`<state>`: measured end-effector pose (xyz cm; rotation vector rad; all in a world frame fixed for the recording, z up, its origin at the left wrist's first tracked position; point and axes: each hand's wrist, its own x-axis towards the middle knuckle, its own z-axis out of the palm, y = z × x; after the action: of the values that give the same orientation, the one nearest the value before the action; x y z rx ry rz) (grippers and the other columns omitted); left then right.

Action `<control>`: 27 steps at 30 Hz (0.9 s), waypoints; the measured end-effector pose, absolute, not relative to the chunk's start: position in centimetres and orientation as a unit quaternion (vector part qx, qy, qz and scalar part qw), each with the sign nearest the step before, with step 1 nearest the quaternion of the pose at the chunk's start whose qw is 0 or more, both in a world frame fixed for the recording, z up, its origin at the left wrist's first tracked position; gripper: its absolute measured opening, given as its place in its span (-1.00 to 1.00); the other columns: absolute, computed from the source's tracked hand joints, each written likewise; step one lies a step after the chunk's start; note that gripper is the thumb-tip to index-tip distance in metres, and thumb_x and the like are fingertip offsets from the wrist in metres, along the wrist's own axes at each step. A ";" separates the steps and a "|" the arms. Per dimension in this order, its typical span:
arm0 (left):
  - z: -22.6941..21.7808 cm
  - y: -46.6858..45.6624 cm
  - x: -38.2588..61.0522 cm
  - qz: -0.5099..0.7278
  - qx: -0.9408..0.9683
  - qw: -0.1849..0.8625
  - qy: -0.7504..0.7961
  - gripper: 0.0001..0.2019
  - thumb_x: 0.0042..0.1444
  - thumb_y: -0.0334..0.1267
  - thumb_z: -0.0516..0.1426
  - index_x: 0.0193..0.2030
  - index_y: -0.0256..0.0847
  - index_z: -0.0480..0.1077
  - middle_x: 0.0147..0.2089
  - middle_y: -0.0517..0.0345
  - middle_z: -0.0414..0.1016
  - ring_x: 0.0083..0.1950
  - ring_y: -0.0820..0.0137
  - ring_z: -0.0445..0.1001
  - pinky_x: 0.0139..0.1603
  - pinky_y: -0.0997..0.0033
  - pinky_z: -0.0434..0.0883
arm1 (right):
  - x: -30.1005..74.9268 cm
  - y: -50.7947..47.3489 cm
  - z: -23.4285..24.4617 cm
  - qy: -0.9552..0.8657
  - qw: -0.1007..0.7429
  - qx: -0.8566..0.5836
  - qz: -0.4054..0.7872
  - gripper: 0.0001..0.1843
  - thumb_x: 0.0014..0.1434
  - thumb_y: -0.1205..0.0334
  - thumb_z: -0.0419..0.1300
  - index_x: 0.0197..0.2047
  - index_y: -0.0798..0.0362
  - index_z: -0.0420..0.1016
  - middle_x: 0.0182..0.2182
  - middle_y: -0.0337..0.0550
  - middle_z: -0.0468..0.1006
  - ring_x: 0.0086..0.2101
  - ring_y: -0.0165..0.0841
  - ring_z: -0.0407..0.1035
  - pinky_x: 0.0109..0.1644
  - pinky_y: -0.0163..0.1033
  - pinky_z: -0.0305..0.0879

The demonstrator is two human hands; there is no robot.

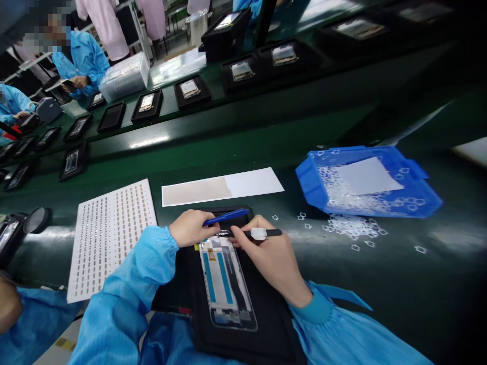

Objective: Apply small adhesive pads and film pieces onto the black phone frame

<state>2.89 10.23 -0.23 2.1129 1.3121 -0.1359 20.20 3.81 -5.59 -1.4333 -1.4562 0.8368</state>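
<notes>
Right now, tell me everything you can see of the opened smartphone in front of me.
The opened smartphone lies flat in a black tray, slightly slanted, its far end partly hidden. It is a rounded rectangle with a thin, glossy rim and exposed silvery-white insides. Two teal strips run lengthwise, with a small copper-brown patch near the far end and a dark ribbon along the right. The left grip and right grip are by its far end; whether they touch it is unclear.

Electronics factory, opened phones [220,276] in trays [111,117], blue-smocked workers [84,57]
</notes>
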 end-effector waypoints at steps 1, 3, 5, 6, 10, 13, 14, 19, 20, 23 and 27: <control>-0.2 10.2 3.0 -0.054 0.803 0.316 0.502 -0.82 0.15 -0.21 0.10 -0.24 -0.18 0.52 -0.40 0.22 0.53 -0.40 0.41 0.44 -0.36 0.50 0.25 | 20.2 3.8 -5.5 -0.591 0.448 -0.580 0.336 -0.64 0.22 -0.05 0.15 -0.47 0.00 0.27 -0.57 -0.24 0.44 -0.54 -0.32 0.38 -0.49 -0.29 0.15; -0.2 10.1 3.2 -0.063 0.803 0.305 0.509 -0.83 0.15 -0.21 0.11 -0.23 -0.16 0.52 -0.37 0.21 0.55 -0.36 0.39 0.47 -0.32 0.49 0.28 | 20.2 3.8 -5.4 -0.596 0.449 -0.580 0.328 -0.65 0.23 -0.04 0.14 -0.47 0.00 0.27 -0.57 -0.24 0.43 -0.55 -0.33 0.36 -0.50 -0.29 0.14; -0.2 10.1 3.4 -0.078 0.802 0.291 0.515 -0.82 0.15 -0.20 0.11 -0.21 -0.14 0.52 -0.33 0.19 0.57 -0.30 0.35 0.51 -0.29 0.48 0.32 | 20.2 3.7 -5.3 -0.603 0.451 -0.577 0.317 -0.65 0.23 -0.03 0.13 -0.47 0.00 0.27 -0.58 -0.24 0.42 -0.56 -0.33 0.35 -0.49 -0.28 0.14; -0.2 10.1 3.5 -0.087 0.804 0.283 0.517 -0.81 0.16 -0.18 0.10 -0.19 -0.13 0.51 -0.31 0.18 0.57 -0.26 0.32 0.52 -0.27 0.47 0.33 | 20.2 3.7 -5.3 -0.603 0.453 -0.576 0.315 -0.66 0.22 -0.03 0.14 -0.48 0.00 0.27 -0.59 -0.24 0.41 -0.56 -0.33 0.35 -0.48 -0.28 0.15; -0.2 10.4 3.8 -0.119 0.813 0.258 0.508 -0.80 0.17 -0.16 0.09 -0.16 -0.10 0.51 -0.24 0.13 0.59 -0.17 0.23 0.54 -0.24 0.41 0.37 | 20.3 3.5 -5.5 -0.580 0.461 -0.578 0.341 -0.65 0.21 -0.05 0.15 -0.48 -0.02 0.27 -0.57 -0.23 0.43 -0.55 -0.31 0.36 -0.50 -0.27 0.16; 0.0 10.7 3.9 -0.130 0.813 0.263 0.503 -0.82 0.15 -0.19 0.10 -0.20 -0.10 0.51 -0.26 0.12 0.58 -0.17 0.22 0.55 -0.24 0.41 0.37 | 20.3 3.5 -5.6 -0.589 0.450 -0.582 0.335 -0.64 0.21 -0.07 0.14 -0.49 -0.02 0.27 -0.58 -0.23 0.42 -0.56 -0.31 0.35 -0.52 -0.28 0.12; 0.0 10.8 3.9 -0.132 0.812 0.266 0.503 -0.83 0.14 -0.19 0.10 -0.21 -0.10 0.51 -0.27 0.13 0.58 -0.18 0.23 0.55 -0.24 0.42 0.37 | 20.3 3.6 -5.6 -0.599 0.444 -0.580 0.328 -0.64 0.21 -0.06 0.13 -0.49 -0.01 0.27 -0.59 -0.23 0.41 -0.56 -0.32 0.34 -0.51 -0.28 0.12; 0.1 10.8 3.9 -0.122 0.810 0.274 0.505 -0.84 0.13 -0.20 0.11 -0.23 -0.10 0.50 -0.28 0.15 0.58 -0.20 0.26 0.54 -0.26 0.44 0.34 | 19.9 3.8 -5.4 -0.622 0.442 -0.571 0.303 -0.69 0.19 0.00 0.11 -0.49 -0.01 0.26 -0.62 -0.27 0.36 -0.59 -0.36 0.28 -0.49 -0.28 0.10; 0.0 10.7 3.9 -0.117 0.810 0.271 0.507 -0.84 0.13 -0.19 0.11 -0.23 -0.11 0.50 -0.29 0.15 0.58 -0.21 0.26 0.54 -0.26 0.43 0.34 | 19.8 3.8 -5.3 -0.622 0.447 -0.568 0.300 -0.69 0.19 0.01 0.11 -0.50 -0.02 0.25 -0.62 -0.28 0.35 -0.60 -0.36 0.27 -0.49 -0.28 0.09; -0.3 10.3 3.9 -0.096 0.808 0.265 0.517 -0.84 0.14 -0.19 0.11 -0.25 -0.13 0.49 -0.31 0.14 0.58 -0.24 0.27 0.54 -0.26 0.43 0.34 | 19.5 3.7 -5.4 -0.626 0.460 -0.552 0.304 -0.72 0.18 0.06 0.11 -0.50 -0.02 0.25 -0.61 -0.27 0.36 -0.59 -0.34 0.29 -0.48 -0.28 0.10; -0.3 8.7 2.6 0.017 0.802 0.248 0.543 -0.81 0.16 -0.18 0.09 -0.15 -0.12 0.47 -0.24 0.15 0.59 -0.18 0.26 0.55 -0.18 0.40 0.38 | 20.0 3.7 -5.8 -0.608 0.496 -0.544 0.298 -0.72 0.21 0.07 0.12 -0.48 0.00 0.27 -0.57 -0.25 0.37 -0.55 -0.33 0.32 -0.46 -0.29 0.16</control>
<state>2.58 8.73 -0.33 2.1867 1.4803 0.0455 20.02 3.72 -5.78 -1.3170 -1.4742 0.7225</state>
